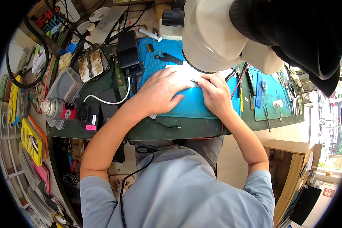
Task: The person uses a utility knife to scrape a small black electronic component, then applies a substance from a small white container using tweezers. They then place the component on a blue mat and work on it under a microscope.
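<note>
My left hand (pixel 161 91) rests flat on a blue work mat (pixel 190 104), fingers spread and pointing toward the bright spot under a white microscope head (pixel 212 34). Beside it, my right hand (pixel 216 93) lies on the same mat with its fingers curled at that lit spot. Something small lies under the fingertips of both hands, washed out by the glare, so I cannot tell what it is or whether either hand grips it.
A spray can (pixel 57 108) and a clear plastic box (pixel 64 85) stand at the left. A black block with a white cable (pixel 128 49) sits behind my left hand. Tweezers and tools lie on a green mat (pixel 271 97) at the right. A syringe (pixel 150 35) lies at the back.
</note>
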Demonstrator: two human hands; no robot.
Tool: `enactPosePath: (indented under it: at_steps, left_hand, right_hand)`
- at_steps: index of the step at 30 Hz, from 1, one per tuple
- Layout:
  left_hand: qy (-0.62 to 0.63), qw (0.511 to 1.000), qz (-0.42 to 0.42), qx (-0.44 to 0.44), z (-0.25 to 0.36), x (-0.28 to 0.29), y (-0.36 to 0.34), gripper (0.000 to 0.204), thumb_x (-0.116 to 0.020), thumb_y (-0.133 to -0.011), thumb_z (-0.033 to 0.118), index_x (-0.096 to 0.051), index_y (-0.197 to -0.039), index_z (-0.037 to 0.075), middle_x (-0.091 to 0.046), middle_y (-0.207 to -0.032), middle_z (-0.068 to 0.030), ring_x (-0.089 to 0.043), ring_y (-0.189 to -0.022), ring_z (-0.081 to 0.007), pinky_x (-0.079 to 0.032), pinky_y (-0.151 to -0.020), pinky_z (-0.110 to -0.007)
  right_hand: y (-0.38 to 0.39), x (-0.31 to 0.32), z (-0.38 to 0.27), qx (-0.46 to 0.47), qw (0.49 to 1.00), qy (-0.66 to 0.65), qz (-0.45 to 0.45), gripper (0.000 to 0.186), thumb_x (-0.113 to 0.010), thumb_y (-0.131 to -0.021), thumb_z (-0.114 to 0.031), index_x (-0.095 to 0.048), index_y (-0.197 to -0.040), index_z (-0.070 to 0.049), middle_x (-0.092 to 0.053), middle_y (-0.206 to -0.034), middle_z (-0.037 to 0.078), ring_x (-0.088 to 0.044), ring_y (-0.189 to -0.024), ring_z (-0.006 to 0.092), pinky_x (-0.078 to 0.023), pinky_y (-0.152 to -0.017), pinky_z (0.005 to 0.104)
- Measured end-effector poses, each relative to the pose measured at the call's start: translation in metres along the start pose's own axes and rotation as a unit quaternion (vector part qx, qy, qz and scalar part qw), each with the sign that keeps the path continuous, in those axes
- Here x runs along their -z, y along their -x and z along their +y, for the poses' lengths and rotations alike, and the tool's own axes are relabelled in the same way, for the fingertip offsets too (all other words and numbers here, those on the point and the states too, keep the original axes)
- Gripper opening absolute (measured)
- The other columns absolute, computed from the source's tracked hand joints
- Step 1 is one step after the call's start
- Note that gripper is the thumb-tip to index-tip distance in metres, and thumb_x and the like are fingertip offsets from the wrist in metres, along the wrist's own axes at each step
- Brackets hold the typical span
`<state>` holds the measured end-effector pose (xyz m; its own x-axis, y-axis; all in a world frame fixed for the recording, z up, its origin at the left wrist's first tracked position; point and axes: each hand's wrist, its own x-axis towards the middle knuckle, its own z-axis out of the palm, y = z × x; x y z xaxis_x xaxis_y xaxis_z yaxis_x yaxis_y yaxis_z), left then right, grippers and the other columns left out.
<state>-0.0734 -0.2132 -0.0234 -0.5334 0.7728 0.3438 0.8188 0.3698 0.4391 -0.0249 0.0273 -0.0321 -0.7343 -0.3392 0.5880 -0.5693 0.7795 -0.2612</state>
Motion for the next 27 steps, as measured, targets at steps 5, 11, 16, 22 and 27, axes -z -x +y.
enactPosePath:
  at_steps: [5,11,16,22,27]
  left_hand:
    - [-0.001,1.0,0.0,0.001,0.0002,0.0003,0.0004,0.042,-0.073,-0.088,0.016,-0.07,-0.13,0.013,-0.062,-0.135,-0.014,-0.049,-0.137,-0.0362,-0.04,-0.115,-0.048]
    - [0.002,1.0,0.0,0.0,0.0,0.0003,0.0002,0.042,-0.073,-0.089,0.016,-0.069,-0.131,0.013,-0.062,-0.135,-0.0136,-0.049,-0.137,-0.0359,-0.04,-0.115,-0.048]
    - [0.002,1.0,-0.005,0.005,0.001,0.0012,0.0,0.042,-0.073,-0.089,0.016,-0.07,-0.13,0.012,-0.062,-0.135,-0.0136,-0.049,-0.137,-0.036,-0.04,-0.115,-0.048]
    - [0.003,1.0,-0.006,0.008,0.0011,0.0009,-0.0001,0.041,-0.072,-0.089,0.017,-0.07,-0.13,0.012,-0.062,-0.135,-0.0134,-0.048,-0.137,-0.0363,-0.04,-0.115,-0.048]
    - [0.003,1.0,-0.009,0.01,0.0019,0.0021,0.0002,0.041,-0.072,-0.089,0.017,-0.07,-0.129,0.012,-0.062,-0.135,-0.0134,-0.048,-0.138,-0.0363,-0.04,-0.115,-0.048]
  right_hand:
    - [-0.0012,0.0002,-0.0008,0.009,1.0,0.001,-0.005,0.028,-0.068,-0.078,0.007,-0.073,-0.104,-0.001,-0.069,-0.105,0.013,-0.064,-0.097,0.0329,-0.054,-0.086,0.0408]
    - [-0.0008,-0.0017,0.0005,0.0,1.0,0.007,0.003,0.025,-0.071,-0.081,0.007,-0.074,-0.105,-0.002,-0.07,-0.104,0.013,-0.065,-0.095,0.0332,-0.054,-0.083,0.0408]
    - [-0.0013,0.0004,-0.002,-0.01,1.0,0.015,0.016,0.026,-0.071,-0.08,0.007,-0.074,-0.104,-0.001,-0.07,-0.104,0.013,-0.065,-0.095,0.033,-0.054,-0.083,0.0409]
    - [-0.0019,0.0006,-0.0005,0.016,1.0,0.009,0.01,0.025,-0.071,-0.08,0.007,-0.074,-0.103,0.0,-0.07,-0.104,0.013,-0.065,-0.094,0.0328,-0.054,-0.082,0.0402]
    - [-0.0012,-0.0002,-0.0004,-0.001,1.0,0.021,0.011,0.023,-0.072,-0.08,0.007,-0.073,-0.102,0.0,-0.07,-0.104,0.013,-0.065,-0.094,0.0327,-0.054,-0.082,0.0397]
